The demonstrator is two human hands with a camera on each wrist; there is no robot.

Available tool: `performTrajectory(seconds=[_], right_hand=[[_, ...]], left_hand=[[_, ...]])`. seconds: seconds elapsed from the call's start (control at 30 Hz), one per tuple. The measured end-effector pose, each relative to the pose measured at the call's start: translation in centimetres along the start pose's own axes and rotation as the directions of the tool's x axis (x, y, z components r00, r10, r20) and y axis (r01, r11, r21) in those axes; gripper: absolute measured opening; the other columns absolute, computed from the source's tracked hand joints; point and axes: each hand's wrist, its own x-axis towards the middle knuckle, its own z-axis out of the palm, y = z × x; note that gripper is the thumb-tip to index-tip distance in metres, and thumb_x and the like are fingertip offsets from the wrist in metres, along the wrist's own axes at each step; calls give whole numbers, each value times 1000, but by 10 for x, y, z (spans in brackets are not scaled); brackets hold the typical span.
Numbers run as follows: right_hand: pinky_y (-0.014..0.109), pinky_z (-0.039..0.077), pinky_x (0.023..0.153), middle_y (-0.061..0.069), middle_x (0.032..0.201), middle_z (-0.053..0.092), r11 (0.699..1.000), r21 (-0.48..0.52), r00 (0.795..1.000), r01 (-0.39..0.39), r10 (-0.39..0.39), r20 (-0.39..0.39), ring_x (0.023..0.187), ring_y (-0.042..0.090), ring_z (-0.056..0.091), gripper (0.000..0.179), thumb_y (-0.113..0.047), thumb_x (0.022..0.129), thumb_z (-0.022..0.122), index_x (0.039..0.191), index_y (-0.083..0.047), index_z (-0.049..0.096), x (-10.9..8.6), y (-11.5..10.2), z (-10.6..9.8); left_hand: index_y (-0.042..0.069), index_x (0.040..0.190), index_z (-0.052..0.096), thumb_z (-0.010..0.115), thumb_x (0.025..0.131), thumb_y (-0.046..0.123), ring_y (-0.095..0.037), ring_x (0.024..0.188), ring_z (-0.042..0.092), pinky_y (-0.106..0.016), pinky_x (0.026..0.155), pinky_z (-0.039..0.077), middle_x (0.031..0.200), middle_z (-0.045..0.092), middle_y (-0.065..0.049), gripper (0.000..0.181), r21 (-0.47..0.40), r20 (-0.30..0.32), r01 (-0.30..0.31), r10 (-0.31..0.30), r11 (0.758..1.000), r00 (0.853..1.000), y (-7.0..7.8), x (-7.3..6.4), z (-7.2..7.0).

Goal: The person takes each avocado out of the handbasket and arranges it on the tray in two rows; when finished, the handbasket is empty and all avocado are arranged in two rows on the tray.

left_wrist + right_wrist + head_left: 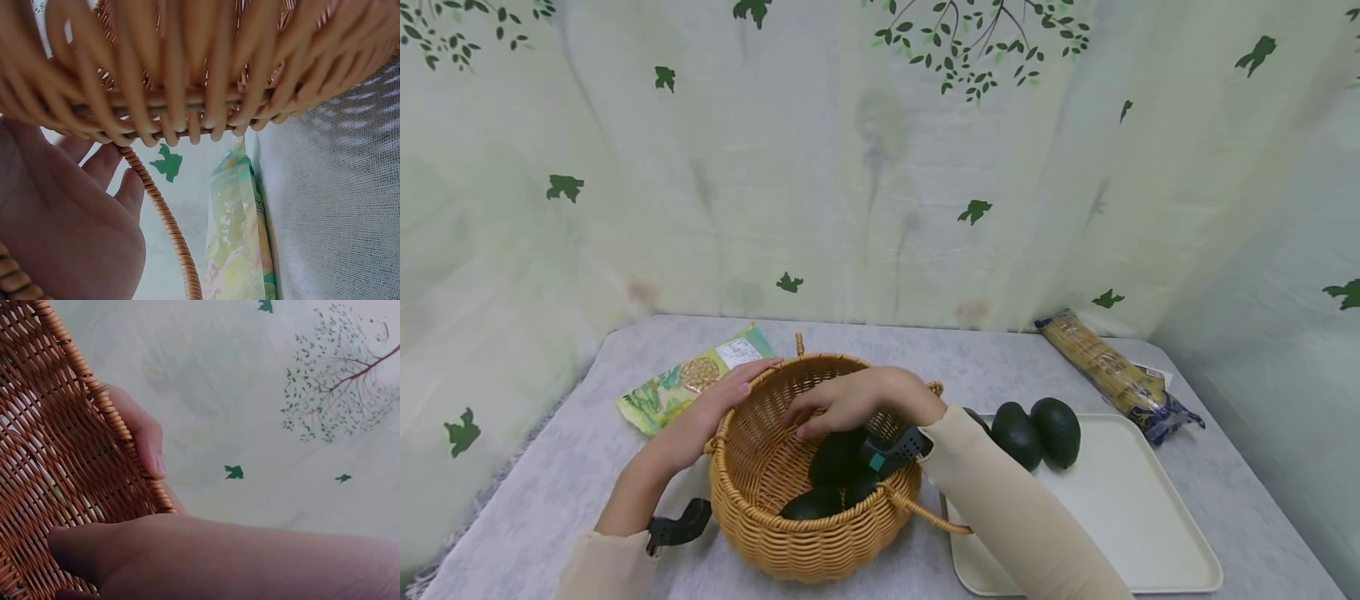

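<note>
A wicker basket (812, 558) stands in front of me with several dark green avocados (812, 504) lying in its near right part. My left hand (707, 417) holds the basket at its far left rim, with the palm along the outer side. Inside the basket mouth, my right hand (842, 404) hangs above the avocados, its fingers loosely bent and nothing seen between them. In the right wrist view its thumb (81, 547) shows against the woven inner wall. More avocados (1056, 433) sit at the back of a white tray (1120, 517), one partly behind the right sleeve.
A green and yellow bag (700, 373) lies behind the basket at the left. At the back right lies a long clear packet (1105, 367) with dark blue ends. The basket's handle (932, 518) folds down over the tray's left edge. A leaf-printed curtain (865, 167) stands behind the table.
</note>
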Motion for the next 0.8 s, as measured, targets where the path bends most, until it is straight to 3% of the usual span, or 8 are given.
performTrajectory(seconds=[0.3, 0.53, 0.8], right_hand=[[31, 37, 116, -5, 156, 48, 998, -35, 997, -57, 59, 49, 144, 11, 43, 50, -39, 108, 51, 154, -20, 49, 3, 0, 2], [28, 41, 112, 3, 153, 52, 1000, 7, 1000, 9, -10, 24, 141, 14, 47, 55, -33, 104, 63, 153, -15, 49, 5, 3, 2], [30, 39, 115, -2, 154, 50, 999, -15, 998, 30, -29, 62, 144, 12, 43, 58, -25, 98, 73, 152, -18, 52, 7, 4, 3]], left_hand=[[24, 161, 35, 23, 114, 33, -45, 149, 28, -76, 106, 33, 165, 32, -14, 50, -1, -3, -7, 7, 1000, 1000, -2, 0, 1], [24, 161, 36, 24, 114, 33, -44, 150, 28, -76, 107, 31, 165, 33, -13, 50, -9, 3, -8, 8, 1000, 1000, -2, 1, 0], [23, 161, 36, 24, 114, 33, -46, 148, 31, -74, 105, 35, 164, 34, -15, 50, -10, 6, -3, 3, 1000, 1000, 0, 0, -1]])
